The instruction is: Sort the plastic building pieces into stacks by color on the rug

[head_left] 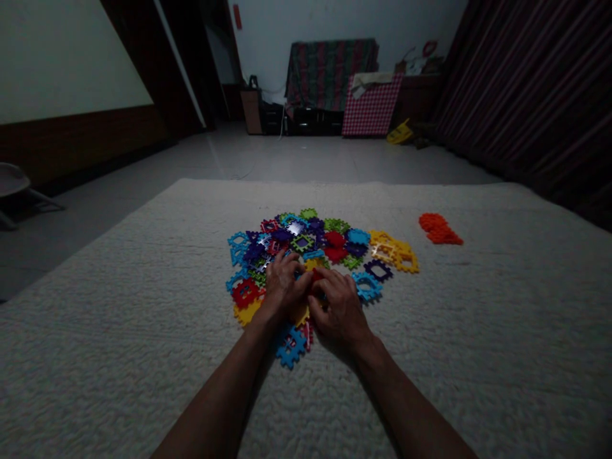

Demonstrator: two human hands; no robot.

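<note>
A pile of toothed, interlocking plastic pieces in several colours lies in front of me. My left hand (285, 284) rests on the pile, its fingers spread over the blue and green pieces and its thumb reaching toward my right hand. At the front right of the pile, my right hand (338, 305) has its fingers curled in on a red interlocking piece (316, 275), mostly covered by them. Under and between the hands is a yellow piece (300, 315). Closest to me lies a light blue window piece (290, 346).
Orange pieces (437, 228) sit in a separate heap on the right. Yellow pieces (393, 250) are grouped at the pile's right edge. A pale textured mat (143, 274) lies beneath everything. Beyond its far edge are tiled floor and a cloth-draped cabinet (332, 76).
</note>
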